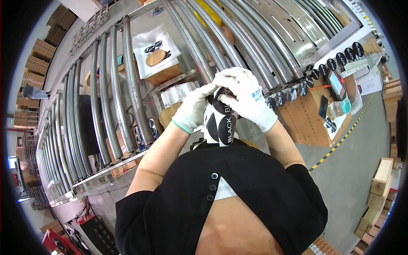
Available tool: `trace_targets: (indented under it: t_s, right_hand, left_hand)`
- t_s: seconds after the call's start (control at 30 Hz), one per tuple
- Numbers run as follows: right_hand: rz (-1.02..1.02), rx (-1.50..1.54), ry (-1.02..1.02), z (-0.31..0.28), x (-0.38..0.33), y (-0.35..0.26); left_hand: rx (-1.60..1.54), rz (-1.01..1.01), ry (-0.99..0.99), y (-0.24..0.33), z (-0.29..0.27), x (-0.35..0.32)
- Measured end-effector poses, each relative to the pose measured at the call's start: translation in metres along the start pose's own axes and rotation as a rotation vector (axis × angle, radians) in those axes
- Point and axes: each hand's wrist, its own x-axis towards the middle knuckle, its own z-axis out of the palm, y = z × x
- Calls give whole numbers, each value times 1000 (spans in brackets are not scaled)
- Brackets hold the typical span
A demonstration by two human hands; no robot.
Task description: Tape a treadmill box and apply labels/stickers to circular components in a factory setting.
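A white strip of round black stickers (219, 126) hangs in front of my chest, its lower end close to my black shirt. My left hand (193, 106), in a white glove with a green cuff edge, pinches the strip's upper part from the left. My right hand (248, 97), gloved in white with blue print, bends its fingers over the top of the same strip. Both sets of fingertips meet there and partly hide the uppermost stickers. Whether one sticker is being lifted off the backing cannot be made out.
A metal roller conveyor (127, 85) runs ahead and to the left. Beyond my right hand, more round black stickers (302, 88) line a cardboard box (304, 119) carrying a phone (323, 106) and a clear jar (338, 109). A distant person (34, 92) stands at far left.
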Motion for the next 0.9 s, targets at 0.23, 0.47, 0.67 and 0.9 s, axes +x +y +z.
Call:
trace_targets:
  t_s: [0.23,0.47,0.67,0.9]
  right_hand:
    - [-143,-68,34,15,0,0]
    - [-211,-48,7,9,-2,-2]
    - [400,699,102,-11,-23,-1]
    - [1136,1030,385,50,-139,31]
  left_hand:
    - [149,14,71,-12,-23,4]
    - [193,-40,145,-11,-21,-1]
    - [138,57,222,0,-77,-4]
    - [-27,95,411,21,-137,-11]
